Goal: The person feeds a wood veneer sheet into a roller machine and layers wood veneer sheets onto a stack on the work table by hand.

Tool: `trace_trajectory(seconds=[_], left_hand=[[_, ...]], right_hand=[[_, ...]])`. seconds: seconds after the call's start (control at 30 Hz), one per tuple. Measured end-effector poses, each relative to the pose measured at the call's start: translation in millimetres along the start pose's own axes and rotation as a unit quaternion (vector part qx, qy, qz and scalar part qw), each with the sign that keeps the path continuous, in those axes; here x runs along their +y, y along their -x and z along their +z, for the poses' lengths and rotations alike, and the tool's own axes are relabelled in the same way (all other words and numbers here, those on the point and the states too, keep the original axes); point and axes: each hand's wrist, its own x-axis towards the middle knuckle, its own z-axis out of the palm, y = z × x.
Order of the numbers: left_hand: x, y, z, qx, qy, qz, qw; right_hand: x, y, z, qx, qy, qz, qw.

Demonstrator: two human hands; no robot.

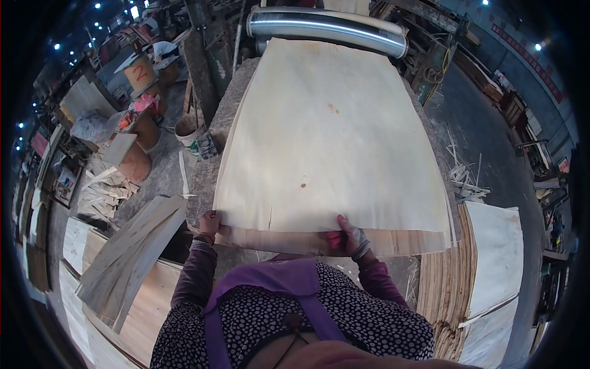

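A large pale wood veneer sheet (332,141) lies in front of me, with a few small brown knots and a short split near its front edge. It rests on further sheets whose edges show at the sides. My left hand (209,225) is closed on the sheet's near left corner. Right of the middle of the front edge, my right hand (349,238) grips the same sheet, thumb on top and fingers partly hidden below. Some pink or red covering shows on that hand. Below the front edge, a browner layer (276,240) is smeared by motion.
A shiny metal roller (326,27) spans the far end. Stacked veneer (491,258) stands at my right; loose strips (138,252) lie over boards at my left. Beyond are a bucket (193,135), round drums (138,74) and scraps (464,178) on the floor.
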Motion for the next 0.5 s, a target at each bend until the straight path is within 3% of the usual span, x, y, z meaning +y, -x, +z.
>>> trace_trajectory(seconds=[0.1,0.2,0.33,0.5], left_hand=[[-23,-11,-5,-0.009,0.047,-0.004,0.999],[27,16,-11,0.03,0.28,-0.113,0.953],[34,27,-22,-0.022,0.229,-0.107,0.967],[49,29,-12,0.004,0.148,-0.069,0.987]], right_hand=[[-13,14,12,-0.045,-0.002,-0.058,0.997],[-44,37,32,-0.041,0.073,-0.09,0.992],[-66,17,33,-0.02,0.112,-0.07,0.991],[-98,-73,9,0.014,0.011,-0.017,1.0]])
